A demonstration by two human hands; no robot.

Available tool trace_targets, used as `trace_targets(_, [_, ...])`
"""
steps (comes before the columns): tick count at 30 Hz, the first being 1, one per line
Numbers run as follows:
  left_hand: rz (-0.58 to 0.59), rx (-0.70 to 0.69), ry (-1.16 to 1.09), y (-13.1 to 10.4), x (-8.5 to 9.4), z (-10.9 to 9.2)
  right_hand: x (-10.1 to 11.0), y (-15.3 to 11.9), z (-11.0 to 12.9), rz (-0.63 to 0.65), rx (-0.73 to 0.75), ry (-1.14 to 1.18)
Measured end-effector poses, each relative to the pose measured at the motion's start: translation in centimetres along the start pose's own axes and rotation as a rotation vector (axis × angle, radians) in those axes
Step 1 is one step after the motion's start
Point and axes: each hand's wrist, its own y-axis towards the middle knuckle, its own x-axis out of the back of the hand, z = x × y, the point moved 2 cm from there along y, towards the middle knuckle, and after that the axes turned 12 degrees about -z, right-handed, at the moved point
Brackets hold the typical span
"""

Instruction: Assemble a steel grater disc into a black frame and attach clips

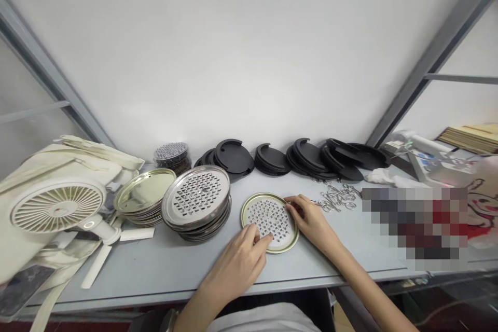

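Observation:
A round gold-rimmed metal lid [294,238] lies flat on the table, its pale centre covered with rows of small dark slots or pieces. My left hand [243,257] rests at its near left edge, fingers curled and fingertips over the slotted centre; whatever they may pinch is hidden. On the upper right side, my right hand [309,218] grips the rim between thumb and fingers. Left of the lid stands a stack of silver discs [194,199] with a similar slotted pattern. Beyond it is a stack of plain gold lids [146,192].
Spiky round plates [171,151] are piled behind the stacks. Several black round covers [233,156] line the wall. Loose metal clips [336,197] lie right of my hand. A white fan [58,205] and a pale bag [23,176] occupy the left; a blurred patch covers the right.

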Motion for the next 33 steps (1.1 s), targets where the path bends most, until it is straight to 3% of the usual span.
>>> trace_targets(19, [-0.029,0.0,0.029,-0.05,-0.08,-0.04,0.72,-0.13,0.47,0.067,0.175,0.016])
trace_targets(33, [-0.046,0.0,0.033,-0.07,-0.04,0.1,0.76,-0.25,0.41,0.07,0.141,0.0])
